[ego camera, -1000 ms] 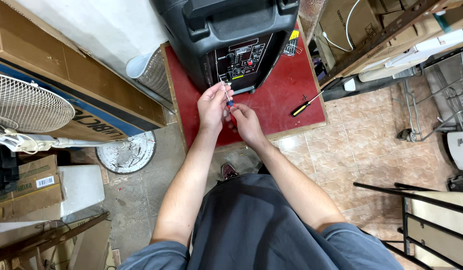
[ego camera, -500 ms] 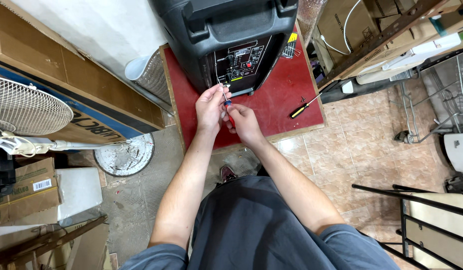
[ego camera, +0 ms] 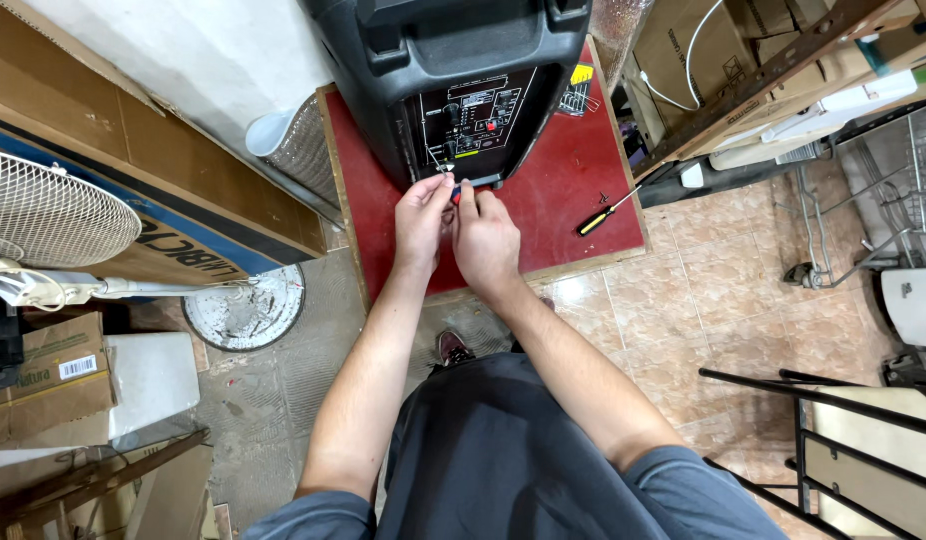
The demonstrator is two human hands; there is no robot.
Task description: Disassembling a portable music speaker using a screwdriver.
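A black speaker [ego camera: 463,50] stands on a red tabletop [ego camera: 568,175], its rear control panel [ego camera: 473,120] facing me. Both hands meet at the panel's lower edge. My left hand [ego camera: 421,215] and my right hand [ego camera: 486,240] pinch a small screwdriver [ego camera: 455,191] with a blue and red handle between them. Only a bit of the handle shows; its tip is hidden by the fingers. A yellow and black screwdriver [ego camera: 605,214] lies loose on the tabletop to the right of my right hand.
A standing fan's grille [ego camera: 43,215] and round base [ego camera: 245,305] are at the left, beside cardboard boxes [ego camera: 43,375]. A black metal chair frame [ego camera: 843,430] stands at the lower right, with a wire rack [ego camera: 863,200] above it. Small metal parts [ego camera: 577,98] lie by the speaker.
Both hands have moved up from the table's front part to the panel's lower edge. The small screwdriver, earlier upright between the hands, is now mostly hidden by the fingers.
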